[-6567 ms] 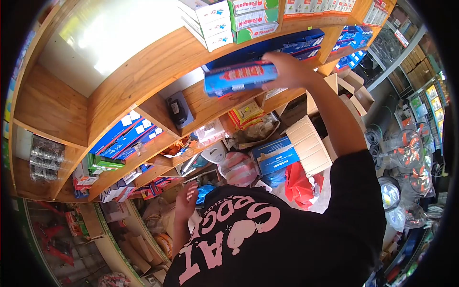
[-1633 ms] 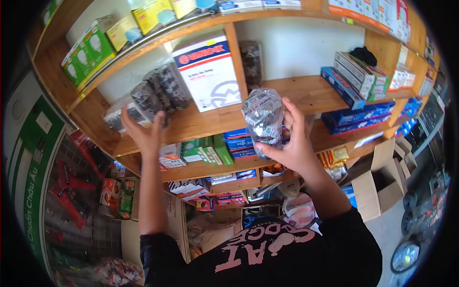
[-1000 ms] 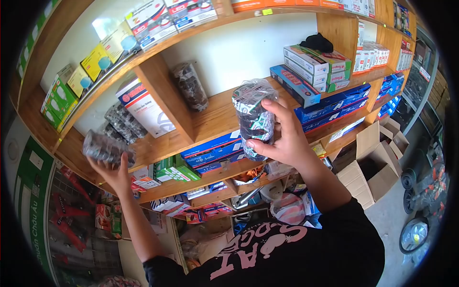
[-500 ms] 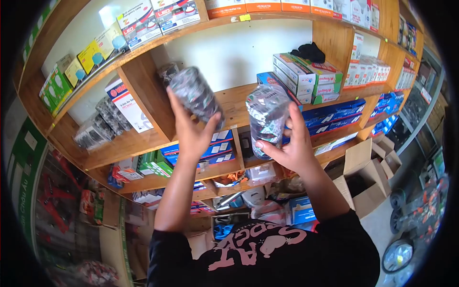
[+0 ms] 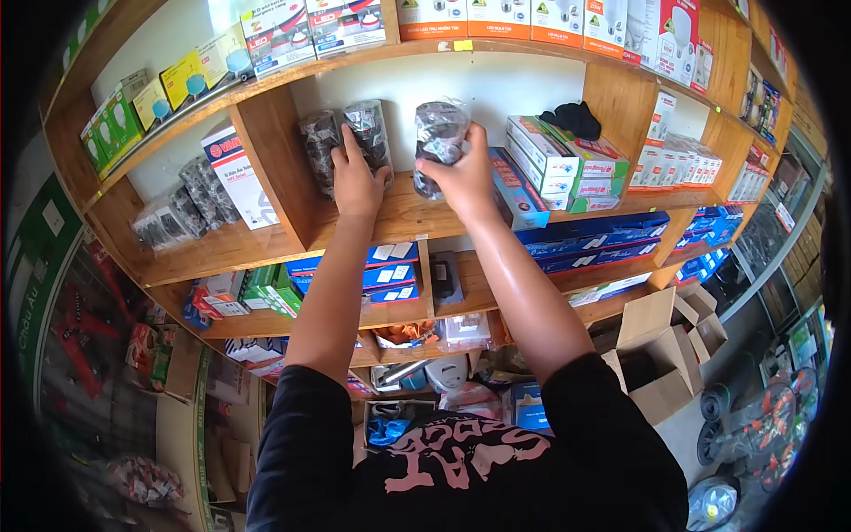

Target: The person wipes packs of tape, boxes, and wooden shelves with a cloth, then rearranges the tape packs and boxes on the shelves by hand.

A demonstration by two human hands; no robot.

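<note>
My left hand is wrapped round a plastic-wrapped dark roll pack, which stands upright on the middle shelf. Beside it on the left, close to the wooden divider, is a similar roll pack. My right hand grips another wrapped roll pack upright, just right of the left hand's pack with a gap between. Whether its base touches the shelf is hard to tell. To its right lie a blue box and stacked white and green boxes.
More wrapped rolls and a white box are in the left compartment. A black cloth tops the stacked boxes. LED bulb boxes line the shelf above. Open cardboard boxes stand at the lower right.
My left hand has brought its roll pack down to the shelf beside the standing one. My right hand has moved up and left with its pack, deeper into the compartment.
</note>
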